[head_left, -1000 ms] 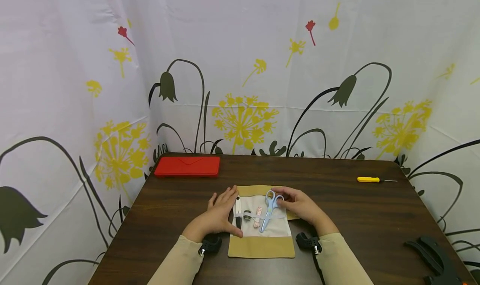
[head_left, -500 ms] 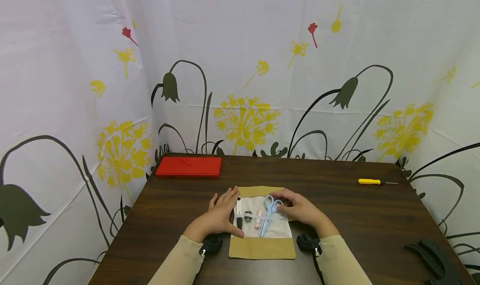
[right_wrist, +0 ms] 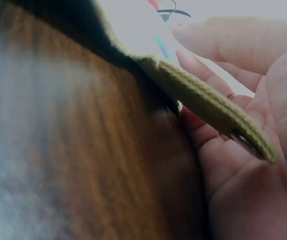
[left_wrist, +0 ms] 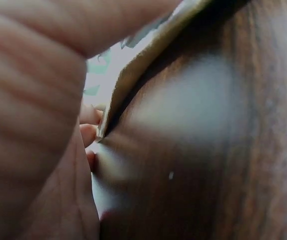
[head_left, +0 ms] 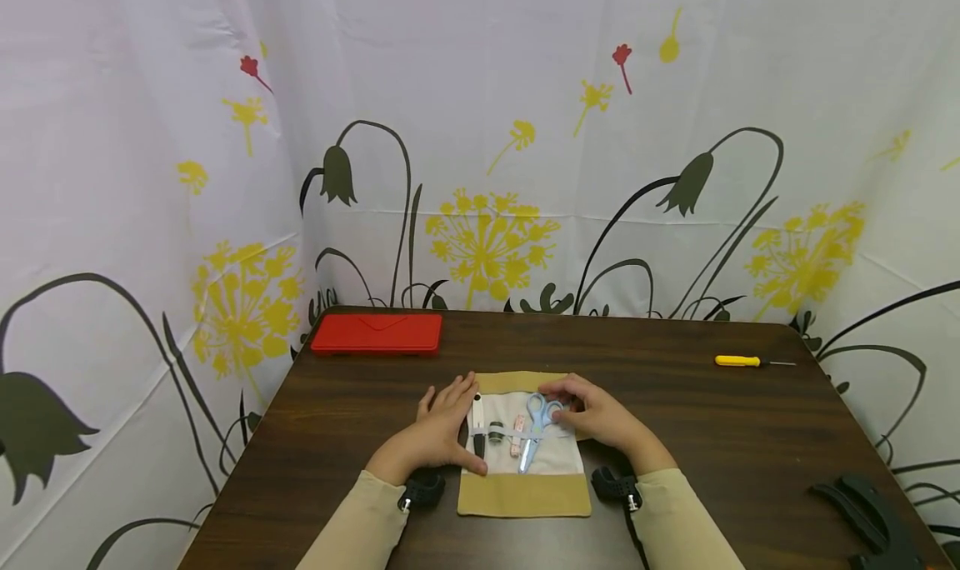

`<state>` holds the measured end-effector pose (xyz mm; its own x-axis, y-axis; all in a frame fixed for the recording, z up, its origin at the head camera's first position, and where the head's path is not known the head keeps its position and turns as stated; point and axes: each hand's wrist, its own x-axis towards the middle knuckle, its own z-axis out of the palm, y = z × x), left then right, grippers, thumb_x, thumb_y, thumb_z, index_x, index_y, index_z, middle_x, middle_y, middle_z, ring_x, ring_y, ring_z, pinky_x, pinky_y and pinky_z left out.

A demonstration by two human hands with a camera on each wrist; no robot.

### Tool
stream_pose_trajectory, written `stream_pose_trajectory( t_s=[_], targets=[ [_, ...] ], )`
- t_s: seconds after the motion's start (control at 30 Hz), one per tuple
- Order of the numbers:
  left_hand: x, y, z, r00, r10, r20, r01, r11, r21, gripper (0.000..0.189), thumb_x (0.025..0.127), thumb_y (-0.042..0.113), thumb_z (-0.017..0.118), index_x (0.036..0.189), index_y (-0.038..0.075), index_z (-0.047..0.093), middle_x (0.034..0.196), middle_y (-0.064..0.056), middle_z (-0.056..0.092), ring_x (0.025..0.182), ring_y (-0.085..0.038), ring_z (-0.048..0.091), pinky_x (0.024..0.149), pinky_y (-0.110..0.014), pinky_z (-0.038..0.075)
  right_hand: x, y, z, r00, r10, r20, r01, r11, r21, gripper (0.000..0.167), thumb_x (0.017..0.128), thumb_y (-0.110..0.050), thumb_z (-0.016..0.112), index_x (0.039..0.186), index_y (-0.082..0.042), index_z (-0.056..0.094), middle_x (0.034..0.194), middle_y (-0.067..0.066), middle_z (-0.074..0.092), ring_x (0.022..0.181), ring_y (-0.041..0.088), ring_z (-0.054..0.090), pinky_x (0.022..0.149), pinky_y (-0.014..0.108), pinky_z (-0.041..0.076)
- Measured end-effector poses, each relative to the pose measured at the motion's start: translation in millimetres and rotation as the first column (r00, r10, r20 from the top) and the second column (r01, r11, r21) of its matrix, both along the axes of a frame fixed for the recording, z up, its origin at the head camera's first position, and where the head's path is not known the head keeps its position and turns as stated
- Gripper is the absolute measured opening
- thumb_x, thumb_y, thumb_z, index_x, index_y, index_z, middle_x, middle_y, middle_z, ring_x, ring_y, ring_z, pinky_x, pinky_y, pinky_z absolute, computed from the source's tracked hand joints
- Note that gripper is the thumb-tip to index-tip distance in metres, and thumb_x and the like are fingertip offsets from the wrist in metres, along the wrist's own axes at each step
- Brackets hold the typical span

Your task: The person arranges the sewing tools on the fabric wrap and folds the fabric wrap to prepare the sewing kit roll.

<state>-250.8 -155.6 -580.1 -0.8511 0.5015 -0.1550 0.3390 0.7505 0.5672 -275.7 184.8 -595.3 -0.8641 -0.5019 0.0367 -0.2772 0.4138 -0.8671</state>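
An unfolded tan cloth pouch [head_left: 523,497] with white lining lies on the table. Under its pale elastic strap [head_left: 502,431] sit a slim white-and-black tool [head_left: 478,424], a small dark round item [head_left: 496,433], a pink-and-white piece [head_left: 517,435] and light blue scissors [head_left: 531,447], blades toward the person. My right hand [head_left: 603,416] holds the scissors by their handle loops, thumb at the right loop. In the right wrist view, the pouch's side tab [right_wrist: 208,107] with a snap crosses under the palm. My left hand [head_left: 431,435], fingers extended, rests along the pouch's left edge.
A red case [head_left: 375,334] lies at the table's back left. Toward the back right is a yellow-handled screwdriver [head_left: 738,361]. A black curved object [head_left: 866,512] sits at the front right. A white flowered curtain [head_left: 480,95] surrounds the table [head_left: 660,345].
The scissors have slid a little toward the person under the strap, and the right hand has moved slightly with them. The left hand has stayed in place.
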Motion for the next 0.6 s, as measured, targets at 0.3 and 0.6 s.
stream_pose_trajectory(
  t_s=[0.3,0.6],
  targets=[
    [1.5,4.0,4.8,0.997,0.074,0.007,-0.074,0.996,0.041,0.092,0.103,0.057,0.068,0.173,0.013,0.029,0.185,-0.007,0.016,0.172,-0.036,0.011,0.133,-0.071,-0.007,-1.7,1.4,-2.7,0.995,0.098,-0.027,-0.096,0.993,0.063,0.068,0.087,-0.026,0.093,0.149,-0.026,0.064,0.143,0.0,0.061,0.123,0.022,0.049,0.101,0.03,0.046],
    [-2.3,3.4,1.3,0.987,0.139,-0.079,-0.127,0.982,0.143,0.05,0.112,0.022,0.052,0.161,0.013,0.052,0.166,-0.015,0.046,0.157,-0.044,0.035,0.125,-0.077,0.007,-4.0,1.2,-9.0,0.998,-0.008,-0.055,0.009,1.0,0.023,0.058,0.089,-0.023,0.092,0.141,-0.022,0.069,0.131,0.001,0.067,0.113,0.018,0.059,0.094,0.026,0.053]
  ],
)
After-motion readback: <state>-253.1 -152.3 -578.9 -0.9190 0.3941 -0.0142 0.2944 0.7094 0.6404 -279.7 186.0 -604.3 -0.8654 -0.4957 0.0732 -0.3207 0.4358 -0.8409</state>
